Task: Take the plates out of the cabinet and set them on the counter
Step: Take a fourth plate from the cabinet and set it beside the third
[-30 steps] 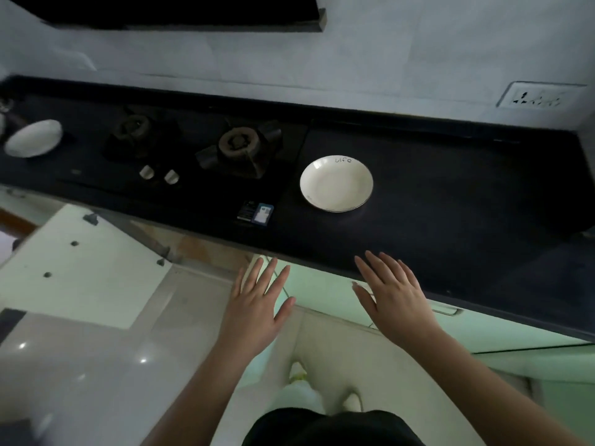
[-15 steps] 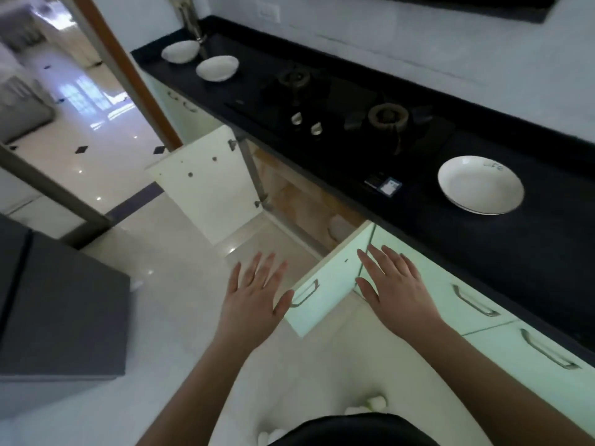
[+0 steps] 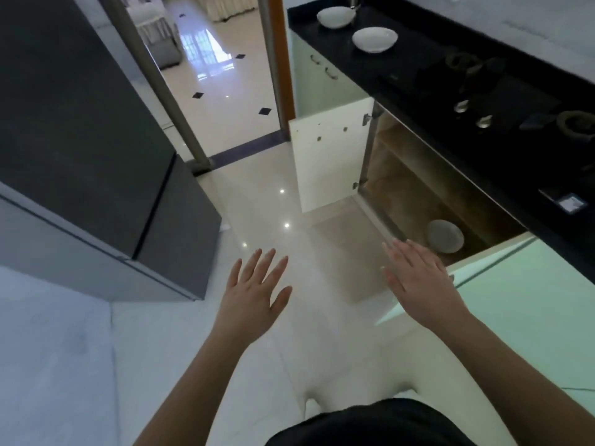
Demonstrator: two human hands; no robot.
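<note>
A pale plate (image 3: 445, 235) lies on the floor of the open lower cabinet (image 3: 415, 175), under the black counter (image 3: 418, 69). Two white plates (image 3: 374, 39) (image 3: 335, 16) stand on the counter's far left end. My right hand (image 3: 418, 281) hovers flat with fingers spread, just in front of the cabinet opening and a little short of the plate inside. My left hand (image 3: 254, 294) is held out over the floor, fingers apart and holding nothing.
The cabinet's white door (image 3: 328, 156) swings out into the floor space at left; a pale green door (image 3: 528, 304) stands open at right. A gas hob (image 3: 476, 82) sits on the counter. A dark grey fridge (image 3: 87, 149) stands at left, beyond it a doorway (image 3: 219, 69).
My view has swung left, away from the plate on the counter's right part, bringing the open cabinet and the plate inside it into sight. Both hands stay spread and empty.
</note>
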